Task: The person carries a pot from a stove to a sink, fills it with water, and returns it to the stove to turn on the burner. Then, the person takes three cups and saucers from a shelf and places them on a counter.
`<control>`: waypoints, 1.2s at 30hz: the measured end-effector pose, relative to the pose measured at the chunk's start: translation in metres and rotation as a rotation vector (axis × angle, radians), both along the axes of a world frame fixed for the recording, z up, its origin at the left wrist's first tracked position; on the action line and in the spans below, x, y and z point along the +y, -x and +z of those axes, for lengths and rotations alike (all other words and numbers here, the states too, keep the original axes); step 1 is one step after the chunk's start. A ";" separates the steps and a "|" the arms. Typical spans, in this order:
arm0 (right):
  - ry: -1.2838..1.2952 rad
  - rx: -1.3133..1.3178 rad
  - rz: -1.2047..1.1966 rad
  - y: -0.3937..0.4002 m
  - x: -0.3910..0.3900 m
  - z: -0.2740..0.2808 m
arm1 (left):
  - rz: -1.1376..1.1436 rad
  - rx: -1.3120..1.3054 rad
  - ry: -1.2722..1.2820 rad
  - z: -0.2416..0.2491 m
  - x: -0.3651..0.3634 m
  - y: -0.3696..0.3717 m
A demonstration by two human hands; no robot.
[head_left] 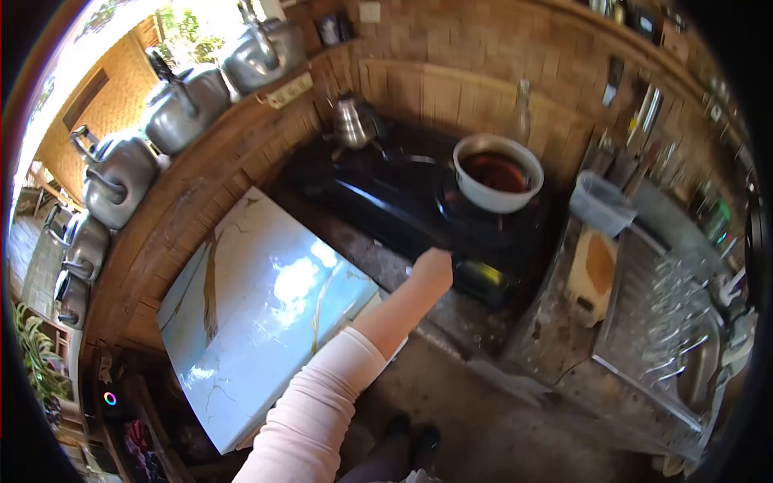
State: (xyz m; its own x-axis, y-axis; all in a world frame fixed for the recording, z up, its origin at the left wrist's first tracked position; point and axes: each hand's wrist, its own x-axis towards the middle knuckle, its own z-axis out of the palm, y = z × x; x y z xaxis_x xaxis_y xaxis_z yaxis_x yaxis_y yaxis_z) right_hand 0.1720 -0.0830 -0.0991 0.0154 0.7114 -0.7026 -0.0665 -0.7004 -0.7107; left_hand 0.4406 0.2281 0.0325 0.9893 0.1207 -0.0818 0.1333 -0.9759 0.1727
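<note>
My left hand (433, 270) reaches to the front edge of the black stove (370, 197), its fingers closed on something I cannot make out; the fingertips are hidden behind the hand. Beside it, on the stove front, is a yellow-green patch (489, 278). A white pot (499, 201) with dark brown liquid rests on the right burner. On the left burner stands a small metal kettle (353, 125). My right hand is not in view.
A glossy marble-patterned surface (266, 282) lies left of my arm. Large metal kettles (121, 181) line the window ledge. To the right are a plastic container (600, 205), a wooden board (592, 270) and a metal sink area (644, 346) with several glasses.
</note>
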 end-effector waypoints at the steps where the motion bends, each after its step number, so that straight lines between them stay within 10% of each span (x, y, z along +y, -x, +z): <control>1: -0.027 -0.036 -0.023 -0.010 -0.002 0.003 | -0.010 -0.006 0.005 -0.008 0.002 -0.003; 7: -0.179 -0.201 -0.163 -0.078 0.006 0.007 | 0.058 -0.090 0.221 0.010 0.025 0.010; 9: -0.225 -0.226 -0.208 -0.096 0.019 0.007 | 0.062 0.460 0.649 0.026 0.055 0.013; 15: -0.316 -0.003 -0.682 -0.153 0.137 0.106 | 0.486 0.082 1.499 0.069 0.180 0.039; 22: -0.758 0.042 -1.083 -0.291 0.296 0.217 | 0.701 -0.276 1.538 0.103 0.264 -0.016; 32: -0.961 0.427 -1.198 -0.363 0.359 0.210 | 0.594 -0.205 1.054 0.087 0.285 -0.145; 36: -1.070 0.542 -1.430 -0.365 0.368 0.212 | 0.640 -0.338 1.281 0.093 0.292 -0.161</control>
